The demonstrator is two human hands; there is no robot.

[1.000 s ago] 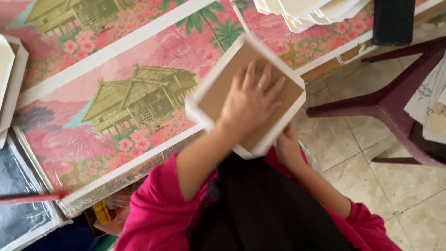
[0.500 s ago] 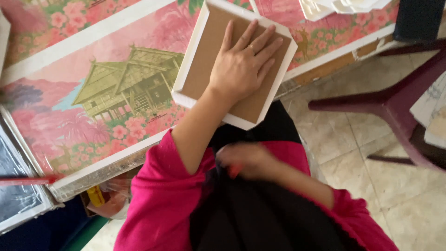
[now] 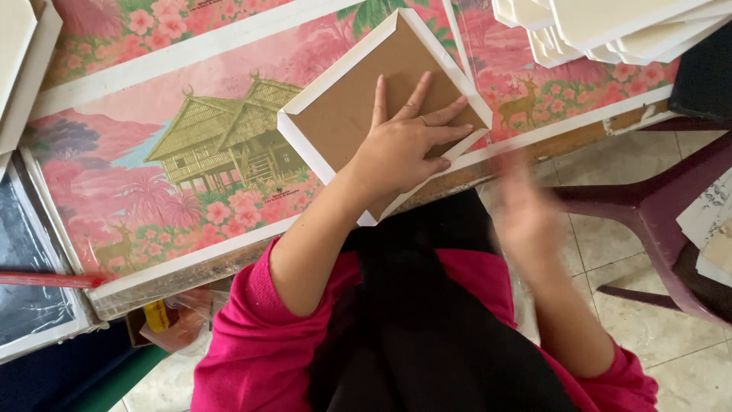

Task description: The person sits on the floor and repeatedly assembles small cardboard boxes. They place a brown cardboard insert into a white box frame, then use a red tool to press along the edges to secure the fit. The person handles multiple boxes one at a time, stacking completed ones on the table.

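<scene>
Board (image 3: 347, 114) (brown card face, white folded edges) lies flat on the patterned table (image 3: 152, 91), under the left hand (image 3: 400, 149), palm down, fingers spread toward 1 o'clock. It looks light and stiff; take it by the rim. The right hand (image 3: 526, 206), at 4 o'clock, is blurred, its grip unreadable.

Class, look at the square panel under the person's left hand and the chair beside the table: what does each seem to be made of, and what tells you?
Square panel: probably brown cardboard or fibreboard, matt, with white paper or fabric folded over its edges; the flat dull brown and mitred corner folds suggest so. The left hand lies flat on it.
Chair: likely moulded plastic, dark maroon, slightly glossy, with smooth rounded legs.
</scene>
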